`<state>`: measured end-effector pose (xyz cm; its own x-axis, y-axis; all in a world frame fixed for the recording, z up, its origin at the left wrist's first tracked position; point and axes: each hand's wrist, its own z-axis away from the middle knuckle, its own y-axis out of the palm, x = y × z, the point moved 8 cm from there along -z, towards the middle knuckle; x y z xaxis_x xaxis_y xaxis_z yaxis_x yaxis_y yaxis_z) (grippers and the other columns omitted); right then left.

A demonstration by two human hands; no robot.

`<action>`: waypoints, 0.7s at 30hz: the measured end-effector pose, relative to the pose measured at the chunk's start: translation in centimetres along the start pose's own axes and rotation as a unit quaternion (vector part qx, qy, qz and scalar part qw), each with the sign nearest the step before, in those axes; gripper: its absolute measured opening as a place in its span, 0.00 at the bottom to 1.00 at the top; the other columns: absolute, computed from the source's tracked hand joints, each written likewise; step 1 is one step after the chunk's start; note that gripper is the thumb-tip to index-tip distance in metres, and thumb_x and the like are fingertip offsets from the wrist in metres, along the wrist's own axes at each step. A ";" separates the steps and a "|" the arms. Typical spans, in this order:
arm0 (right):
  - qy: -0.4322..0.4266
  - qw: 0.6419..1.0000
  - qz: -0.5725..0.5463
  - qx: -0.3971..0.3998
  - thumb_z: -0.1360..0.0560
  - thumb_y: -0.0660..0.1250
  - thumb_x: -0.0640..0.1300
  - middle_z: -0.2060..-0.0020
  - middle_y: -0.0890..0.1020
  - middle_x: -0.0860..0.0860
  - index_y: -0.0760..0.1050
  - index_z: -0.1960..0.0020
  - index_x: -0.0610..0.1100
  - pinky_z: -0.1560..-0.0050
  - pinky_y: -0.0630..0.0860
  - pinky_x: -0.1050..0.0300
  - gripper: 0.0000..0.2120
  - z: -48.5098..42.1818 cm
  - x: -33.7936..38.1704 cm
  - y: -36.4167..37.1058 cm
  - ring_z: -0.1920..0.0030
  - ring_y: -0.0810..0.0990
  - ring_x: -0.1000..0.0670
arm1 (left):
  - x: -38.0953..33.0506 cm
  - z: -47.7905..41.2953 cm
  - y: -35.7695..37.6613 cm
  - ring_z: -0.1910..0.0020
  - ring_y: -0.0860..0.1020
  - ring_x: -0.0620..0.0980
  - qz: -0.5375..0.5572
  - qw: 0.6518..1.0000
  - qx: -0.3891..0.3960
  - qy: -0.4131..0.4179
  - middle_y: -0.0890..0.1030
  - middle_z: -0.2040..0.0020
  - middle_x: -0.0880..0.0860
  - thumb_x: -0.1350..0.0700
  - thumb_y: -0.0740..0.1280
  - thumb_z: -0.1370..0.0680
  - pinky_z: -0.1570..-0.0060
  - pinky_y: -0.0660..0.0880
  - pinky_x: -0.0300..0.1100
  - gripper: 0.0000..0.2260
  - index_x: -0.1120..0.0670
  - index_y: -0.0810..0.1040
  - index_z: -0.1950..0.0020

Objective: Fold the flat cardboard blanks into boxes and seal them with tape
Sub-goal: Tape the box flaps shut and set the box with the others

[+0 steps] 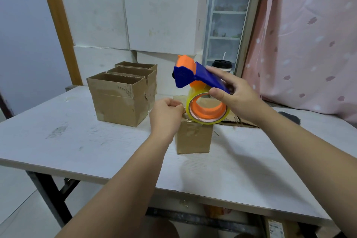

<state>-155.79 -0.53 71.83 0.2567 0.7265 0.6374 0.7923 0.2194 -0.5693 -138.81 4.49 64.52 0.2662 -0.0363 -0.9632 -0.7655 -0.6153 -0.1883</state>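
Observation:
A small brown cardboard box stands on the white table right in front of me. My right hand grips the blue handle of a blue and orange tape dispenser, lifted above the box. Its clear tape roll hangs just over the box's top. My left hand sits at the box's top left edge with fingers curled, pinching something at the tape's end; what exactly is hard to tell. Flat cardboard blanks lie behind the box, partly hidden by my right arm.
Three open-topped folded cardboard boxes stand in a row at the left back of the table. White cartons are stacked behind them. A lidded cup with a straw stands at the back. A pink curtain hangs on the right.

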 end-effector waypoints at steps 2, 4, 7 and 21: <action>0.000 1.000 0.006 0.022 0.31 0.67 0.62 0.43 0.74 0.73 0.67 0.38 0.73 0.41 0.71 0.63 0.22 -0.3 0.3 -0.3 0.42 0.75 0.65 | -0.3 0.4 0.1 0.59 0.79 0.45 -0.041 0.999 -0.005 0.028 0.81 0.61 0.48 0.59 0.66 0.24 0.65 0.74 0.38 0.04 0.51 0.80 0.55; 0.002 0.999 0.008 0.032 0.31 0.68 0.63 0.43 0.75 0.72 0.68 0.39 0.73 0.40 0.73 0.60 0.22 -0.4 0.2 -0.6 0.41 0.76 0.62 | -0.2 0.7 0.2 0.60 0.78 0.43 -0.059 0.998 -0.008 0.038 0.80 0.61 0.47 0.58 0.65 0.23 0.67 0.71 0.35 0.04 0.50 0.78 0.55; 0.007 0.999 0.001 0.040 0.32 0.67 0.65 0.43 0.77 0.68 0.68 0.39 0.72 0.41 0.76 0.53 0.22 -0.3 -0.2 -0.9 0.43 0.78 0.57 | 0.2 0.7 0.4 0.59 0.78 0.44 -0.038 0.999 -0.004 0.030 0.80 0.61 0.47 0.59 0.65 0.23 0.65 0.73 0.36 0.04 0.51 0.78 0.54; -0.012 0.995 0.066 0.070 0.28 0.65 0.59 0.48 0.76 0.65 0.66 0.35 0.71 0.55 0.65 0.78 0.23 -1.4 0.3 1.3 0.52 0.74 0.67 | 2.3 2.2 -0.5 0.55 0.79 0.46 0.195 0.974 -0.057 -0.100 0.80 0.59 0.48 0.63 0.65 0.24 0.59 0.76 0.40 0.09 0.52 0.80 0.59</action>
<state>-153.90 -0.89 71.97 0.3395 0.7697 0.5406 0.6671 0.2081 -0.7153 -139.12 6.39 61.99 -0.1602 -0.1378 -0.9774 -0.7122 -0.6695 0.2111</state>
